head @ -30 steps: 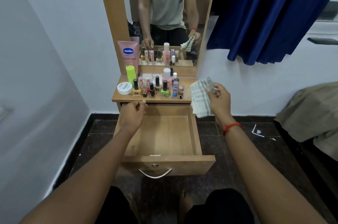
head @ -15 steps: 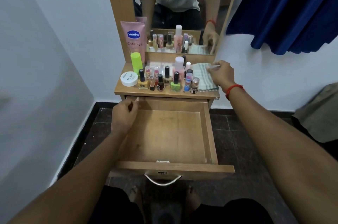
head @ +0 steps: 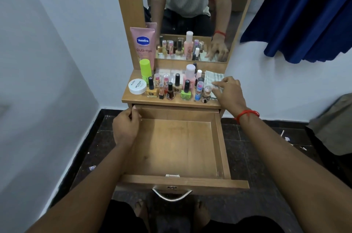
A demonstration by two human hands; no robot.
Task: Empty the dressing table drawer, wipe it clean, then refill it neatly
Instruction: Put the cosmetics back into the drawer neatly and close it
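The wooden drawer (head: 177, 147) is pulled out of the dressing table and has nothing in it. My left hand (head: 124, 128) sits at its back left corner, fingers curled over the drawer's left wall. A folded checked cloth (head: 213, 77) lies at the right end of the tabletop (head: 171, 102). My right hand (head: 228, 93) rests on the cloth with spread fingers. Several nail polish bottles (head: 185, 90), a white jar (head: 137, 86), a green bottle (head: 145, 68) and a pink Vaseline tube (head: 142, 46) stand on the tabletop.
A mirror (head: 190, 4) rises behind the tabletop. A white wall runs close on the left. A blue curtain (head: 304, 13) hangs at the upper right, with grey-brown fabric (head: 333, 124) below it. The floor is dark tile, and the drawer handle (head: 171, 195) sticks out over my feet.
My right hand carried the cloth from the air beside the table and laid it on the right end of the tabletop. My left hand stayed at the drawer's back left corner.
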